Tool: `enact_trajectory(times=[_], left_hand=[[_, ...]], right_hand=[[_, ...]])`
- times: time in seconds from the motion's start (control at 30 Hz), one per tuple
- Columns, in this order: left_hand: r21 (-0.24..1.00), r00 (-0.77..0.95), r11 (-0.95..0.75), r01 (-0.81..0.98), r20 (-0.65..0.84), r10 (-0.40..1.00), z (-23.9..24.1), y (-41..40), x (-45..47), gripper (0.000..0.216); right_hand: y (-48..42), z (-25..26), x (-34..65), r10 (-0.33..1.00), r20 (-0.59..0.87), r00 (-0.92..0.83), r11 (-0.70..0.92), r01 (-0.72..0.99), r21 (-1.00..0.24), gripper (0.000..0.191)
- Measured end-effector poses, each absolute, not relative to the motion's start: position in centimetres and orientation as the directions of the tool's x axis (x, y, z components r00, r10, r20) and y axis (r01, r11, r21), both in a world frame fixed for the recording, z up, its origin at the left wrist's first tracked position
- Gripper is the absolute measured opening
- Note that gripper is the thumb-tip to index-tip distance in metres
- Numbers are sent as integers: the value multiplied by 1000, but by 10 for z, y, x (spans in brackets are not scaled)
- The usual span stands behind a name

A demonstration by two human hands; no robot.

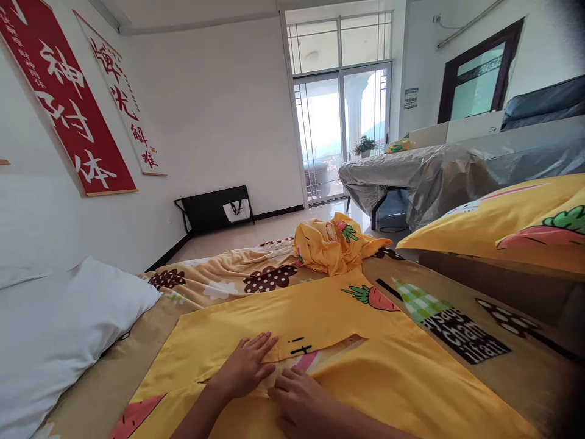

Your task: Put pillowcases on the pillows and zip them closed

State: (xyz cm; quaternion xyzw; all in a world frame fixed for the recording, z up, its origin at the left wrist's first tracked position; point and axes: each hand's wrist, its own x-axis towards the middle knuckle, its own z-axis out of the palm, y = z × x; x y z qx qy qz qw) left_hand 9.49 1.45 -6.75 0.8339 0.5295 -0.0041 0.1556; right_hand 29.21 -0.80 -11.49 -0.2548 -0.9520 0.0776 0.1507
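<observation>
A yellow pillowcase [219, 317] printed with carrots lies spread on the bed, its slit-like opening running across the middle. My left hand [247, 366] rests on it with fingers stretched out, flat against the upper flap by the opening. Just right of it, my right hand [304, 399] has its fingers curled at the lower edge of the opening, closed on the cloth; the fingertips are partly hidden. To the left lies a white pillow [77, 329] without a printed cover.
Crumpled yellow cloth [326, 244] sits at the bed's far edge. A yellow carrot-print pillow [512, 219] rests on the right, over a brown box-like shape [503, 286]. The patterned blanket [201, 280] covers the bed. Farther back stands a plastic-covered table [425, 164].
</observation>
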Motion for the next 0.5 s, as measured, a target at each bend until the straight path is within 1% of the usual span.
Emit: enact_trajectory(times=[0.07, 0.17, 0.27, 0.33, 0.4, 0.5], left_hand=[[259, 479, -426, 867, -193, 856, -72, 30, 120, 60], [265, 479, -421, 868, -215, 851, -81, 53, 127, 61], [295, 465, -404, 866, -177, 868, -91, 74, 116, 62], [293, 425, -369, 882, -154, 892, -95, 88, 107, 64], [275, 367, -320, 906, -136, 920, -97, 102, 101, 64], [259, 275, -241, 936, -107, 955, -99, 122, 96, 66]], right_hand=[[-5, -128, 288, 453, 256, -854, 891, 437, -119, 26], [3, -147, 280, 373, 263, -890, 918, 395, 33, 32], [8, -160, 273, 299, 361, -883, 924, 363, 123, 29], [8, -165, 270, 262, 416, -871, 924, 351, 153, 24], [8, -170, 266, 225, 441, -869, 932, 323, 161, 23], [9, -178, 258, 207, 411, -888, 956, 273, 108, 28]])
